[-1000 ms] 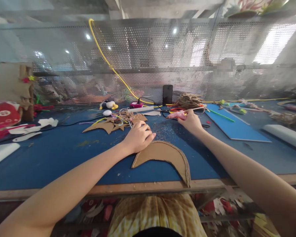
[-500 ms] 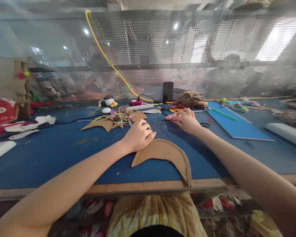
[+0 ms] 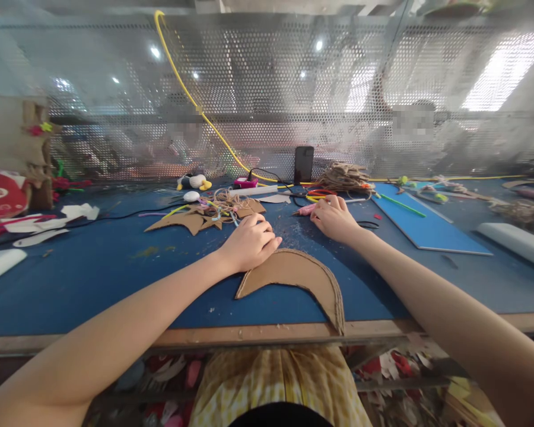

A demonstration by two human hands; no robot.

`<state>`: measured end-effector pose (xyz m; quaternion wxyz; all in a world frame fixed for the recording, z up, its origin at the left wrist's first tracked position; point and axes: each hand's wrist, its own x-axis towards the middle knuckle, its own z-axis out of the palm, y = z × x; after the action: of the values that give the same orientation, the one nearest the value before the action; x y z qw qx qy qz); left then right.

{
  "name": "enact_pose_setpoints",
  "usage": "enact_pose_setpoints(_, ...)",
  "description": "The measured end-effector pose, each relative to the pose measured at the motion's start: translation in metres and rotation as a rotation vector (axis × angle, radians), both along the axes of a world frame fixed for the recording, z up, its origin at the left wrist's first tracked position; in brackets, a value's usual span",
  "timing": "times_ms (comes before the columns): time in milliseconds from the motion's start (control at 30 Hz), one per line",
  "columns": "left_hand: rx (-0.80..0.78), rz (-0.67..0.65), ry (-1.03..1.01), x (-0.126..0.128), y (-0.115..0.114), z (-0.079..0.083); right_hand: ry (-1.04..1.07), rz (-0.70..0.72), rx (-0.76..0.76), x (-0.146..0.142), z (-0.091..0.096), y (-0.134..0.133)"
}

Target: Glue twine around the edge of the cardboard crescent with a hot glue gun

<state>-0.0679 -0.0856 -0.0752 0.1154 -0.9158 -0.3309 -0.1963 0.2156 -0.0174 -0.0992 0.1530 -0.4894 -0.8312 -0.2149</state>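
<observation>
A crescent cut from brown cardboard [image 3: 293,270] lies flat at the front of the table, one tip over the wooden edge. My left hand [image 3: 249,243] rests at its upper left side with the fingers curled in, touching the cardboard. Farther right, my right hand [image 3: 333,218] has its fingers closed around the back of a pink glue gun [image 3: 305,210]. The gun's narrow dark tip points left; its handle is hidden by the fingers. Beyond my left hand are cardboard stars [image 3: 211,222] and a tangle of string [image 3: 229,201].
A blue board [image 3: 427,222] with a green stick [image 3: 403,205] lies right. At the back are twine [image 3: 345,177], a phone [image 3: 303,165], a plush toy [image 3: 194,182] and a pink box [image 3: 245,183]. White foam blocks [image 3: 518,240] and a black cable [image 3: 115,222] flank the work area.
My right hand has shifted slightly, its fingers curling more around the back of the pink glue gun. My left hand and the cardboard crescent stay put; the view tilts a little.
</observation>
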Motion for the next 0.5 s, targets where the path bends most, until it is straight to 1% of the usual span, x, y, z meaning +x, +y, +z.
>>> enact_pose_setpoints(67,0.003,-0.004,0.0,0.0,0.0,0.0,0.026,0.036,-0.032,0.002,0.003,-0.002)
enact_pose_setpoints(133,0.006,-0.007,0.003,0.0,-0.001,0.0,0.08,0.105,-0.096,0.006,0.009,-0.007)
enact_pose_setpoints(233,0.007,-0.006,0.012,0.0,-0.002,0.001,0.125,0.28,-0.217,0.014,0.018,-0.013)
enact_pose_setpoints(300,0.006,-0.005,0.02,0.0,-0.003,0.002,0.117,0.366,-0.257,0.017,0.022,-0.016)
enact_pose_setpoints(500,0.028,-0.014,0.022,0.0,-0.002,0.001,0.124,0.429,-0.257,0.015,0.017,-0.012)
